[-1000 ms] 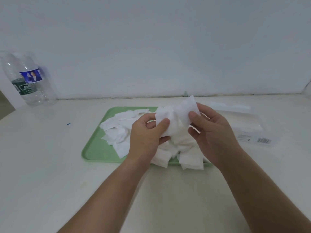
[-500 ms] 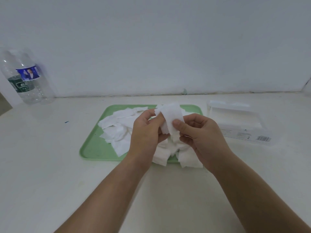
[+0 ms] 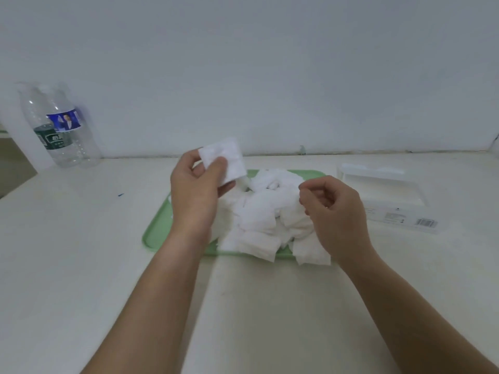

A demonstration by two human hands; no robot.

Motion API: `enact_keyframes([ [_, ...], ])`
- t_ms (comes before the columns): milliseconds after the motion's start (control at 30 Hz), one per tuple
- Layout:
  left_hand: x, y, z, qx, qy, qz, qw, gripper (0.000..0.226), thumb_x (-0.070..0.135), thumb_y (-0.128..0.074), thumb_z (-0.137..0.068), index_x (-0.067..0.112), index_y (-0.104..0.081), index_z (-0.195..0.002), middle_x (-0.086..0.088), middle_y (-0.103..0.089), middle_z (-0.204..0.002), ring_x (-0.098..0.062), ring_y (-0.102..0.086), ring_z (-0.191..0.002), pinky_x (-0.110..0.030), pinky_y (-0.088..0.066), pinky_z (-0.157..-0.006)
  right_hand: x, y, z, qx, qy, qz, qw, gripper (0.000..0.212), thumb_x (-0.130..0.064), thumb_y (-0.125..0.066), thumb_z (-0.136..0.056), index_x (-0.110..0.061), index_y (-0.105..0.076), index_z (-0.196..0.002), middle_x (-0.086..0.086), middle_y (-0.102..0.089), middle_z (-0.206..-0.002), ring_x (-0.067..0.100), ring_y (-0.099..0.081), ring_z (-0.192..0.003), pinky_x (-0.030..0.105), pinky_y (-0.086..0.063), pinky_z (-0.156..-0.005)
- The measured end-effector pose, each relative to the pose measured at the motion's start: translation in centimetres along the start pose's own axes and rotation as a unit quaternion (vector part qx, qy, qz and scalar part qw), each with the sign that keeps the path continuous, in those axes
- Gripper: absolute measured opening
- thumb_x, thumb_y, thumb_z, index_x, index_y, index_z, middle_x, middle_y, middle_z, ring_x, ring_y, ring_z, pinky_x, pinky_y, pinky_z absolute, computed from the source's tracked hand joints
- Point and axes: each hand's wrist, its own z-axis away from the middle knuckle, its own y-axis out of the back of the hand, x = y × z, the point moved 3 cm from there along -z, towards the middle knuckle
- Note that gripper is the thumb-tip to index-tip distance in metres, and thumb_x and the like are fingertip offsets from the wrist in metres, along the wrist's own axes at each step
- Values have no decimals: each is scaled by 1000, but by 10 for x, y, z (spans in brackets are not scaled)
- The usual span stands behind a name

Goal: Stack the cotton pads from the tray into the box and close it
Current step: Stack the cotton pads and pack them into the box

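Observation:
A green tray [image 3: 158, 233] lies in the middle of the white table with a loose heap of white cotton pads [image 3: 263, 217] on it. My left hand [image 3: 195, 195] is raised over the tray's left part and pinches a small stack of square cotton pads [image 3: 225, 157] between thumb and fingers. My right hand [image 3: 333, 211] hovers over the heap's right side, fingers curled, thumb and forefinger close together; nothing visible is between them. The clear plastic box [image 3: 388, 201] stands open to the right of the tray, with white pads inside.
Two clear plastic water bottles [image 3: 59, 128] stand at the back left against the wall. A small blue speck [image 3: 120, 195] lies on the table left of the tray. The wall runs close behind the tray and box.
Both hands held the pads together over the tray. Now my right hand has let go and moved right, while my left hand has lifted the stack up and to the left.

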Motion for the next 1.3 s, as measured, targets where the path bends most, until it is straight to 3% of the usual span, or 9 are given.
enact_keyframes([
  [267,17,49,-41,8,-9,-77,997,14,8,-61,-94,13,-64,-106,-3,-69,-91,-15,-73,-72,-24,-57,-60,-25,-22,-2,-183,64,167,967,18,-14,-68,-89,-32,-70,-91,-17,-71,-79,-5,-66,-71,8,-49,-64],
  [400,0,63,-43,2,11,-66,998,11,8,-59,-95,13,-64,-103,-5,-70,-90,-22,-75,-71,-24,-56,-57,-39,-50,-6,-215,58,200,954,14,-28,-72,-86,-33,-69,-98,-18,-68,-90,0,-65,-76,17,-52,-69],
  [567,-13,70,-38,23,6,-55,998,18,8,-59,-95,5,-64,-111,-4,-70,-86,-24,-73,-75,-27,-58,-61,-42,-95,-6,-220,137,269,928,38,-38,-79,-77,-32,-62,-110,-12,-53,-107,8,-53,-95,27,-47,-82],
  [667,-15,73,-36,16,-1,-61,998,17,6,-58,-95,3,-63,-111,3,-69,-75,-19,-72,-70,-27,-59,-61,-38,-110,-6,-203,150,288,924,28,-38,-79,-77,-33,-64,-100,-10,-52,-105,12,-52,-99,32,-48,-82],
  [867,-15,74,-35,11,0,-64,998,18,5,-58,-94,5,-63,-112,14,-68,-64,-12,-70,-66,-26,-58,-60,-30,-105,-16,-156,97,162,970,10,-29,-74,-86,-32,-70,-77,-12,-65,-92,8,-59,-83,21,-42,-72],
  [1033,-14,69,-29,8,5,-66,998,18,4,-59,-94,6,-63,-111,5,-71,-79,-13,-70,-71,-28,-59,-61,-30,-76,-27,-84,-8,5,996,9,-20,-69,-90,-22,-74,-82,-10,-72,-75,7,-66,-72,22,-53,-71],
  [1133,-12,62,-24,-3,3,-77,997,15,6,-61,-94,9,-63,-109,3,-74,-84,-12,-72,-72,-27,-59,-61,-27,-56,-33,-51,-82,-106,990,8,-16,-65,-94,-11,-71,-91,0,-72,-80,15,-70,-73,33,-61,-76],
  [1233,-6,44,-23,-49,4,-108,993,12,8,-64,-94,13,-64,-105,4,-77,-82,-11,-74,-71,-26,-60,-59,-25,-38,-32,-59,-133,-162,976,10,-13,-59,-98,-8,-67,-102,10,-68,-85,12,-66,-60,33,-62,-67],
  [1300,-5,27,-24,-96,22,-128,987,13,8,-66,-93,17,-67,-103,6,-78,-82,-9,-74,-73,-24,-59,-59,-23,-25,-29,-68,-147,-181,970,13,-11,-57,-100,-10,-67,-108,10,-69,-93,15,-68,-68,31,-61,-63],
])
